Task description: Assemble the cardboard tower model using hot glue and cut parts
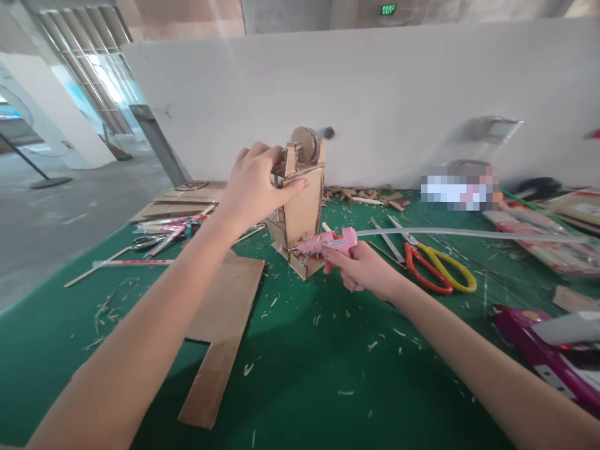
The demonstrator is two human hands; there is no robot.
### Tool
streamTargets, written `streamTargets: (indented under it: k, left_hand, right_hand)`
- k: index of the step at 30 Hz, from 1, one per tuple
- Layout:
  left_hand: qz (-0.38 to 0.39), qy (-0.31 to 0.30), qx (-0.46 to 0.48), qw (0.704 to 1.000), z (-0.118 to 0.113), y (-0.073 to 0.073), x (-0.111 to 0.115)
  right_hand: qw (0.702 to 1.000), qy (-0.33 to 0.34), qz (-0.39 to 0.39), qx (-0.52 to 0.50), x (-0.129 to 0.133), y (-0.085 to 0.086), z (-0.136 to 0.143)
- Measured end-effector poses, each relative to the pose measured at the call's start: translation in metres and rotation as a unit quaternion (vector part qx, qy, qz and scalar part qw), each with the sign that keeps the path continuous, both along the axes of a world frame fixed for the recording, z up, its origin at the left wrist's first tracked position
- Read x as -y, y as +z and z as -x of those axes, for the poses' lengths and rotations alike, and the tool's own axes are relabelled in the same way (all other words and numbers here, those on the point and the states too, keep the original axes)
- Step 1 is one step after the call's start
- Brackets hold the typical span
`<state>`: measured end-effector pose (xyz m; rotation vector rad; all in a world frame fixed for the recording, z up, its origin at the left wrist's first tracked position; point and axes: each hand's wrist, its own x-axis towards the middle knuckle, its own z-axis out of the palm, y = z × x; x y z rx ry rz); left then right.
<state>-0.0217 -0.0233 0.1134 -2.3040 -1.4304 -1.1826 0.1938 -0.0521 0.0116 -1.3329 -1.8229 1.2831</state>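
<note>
A cardboard model (302, 209) shaped like a narrow tower stands upright on the green tabletop, with a round cardboard wheel (307, 145) mounted on top. My left hand (255, 181) grips its upper part, thumb across the front face and fingers behind the top edge. In my right hand (363, 269) is a pink hot glue gun (330, 242), pointing left. Its nozzle is at the low front of the model, close to the base; whether it touches cannot be made out. A long translucent glue stick (450, 232) runs out of the gun's back to the right.
Scissors with red and yellow handles (434, 265) lie right of the gun. A cut cardboard sheet (229, 312) lies at front left. Cardboard scraps (365, 197) are heaped behind the model. A purple device (539, 350) sits at right. A white panel (375, 106) borders the back.
</note>
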Motion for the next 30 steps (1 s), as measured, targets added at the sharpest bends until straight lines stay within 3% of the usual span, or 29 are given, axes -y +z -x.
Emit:
streamTargets:
  k: [14,24,30]
  left_hand:
    - [-0.002,-0.004,0.007,1.000,0.000,-0.001,-0.001]
    - [0.016,0.004,-0.001,1.000,-0.001,0.001,0.001]
    - [0.016,0.006,-0.004,1.000,-0.002,0.001,0.002]
  right_hand:
    - [0.999,-0.027,0.041,-0.017,-0.003,-0.003,0.001]
    - [0.987,-0.059,0.115,-0.096,0.000,0.009,0.004]
    - [0.986,-0.079,0.125,-0.082,0.002,0.017,0.002]
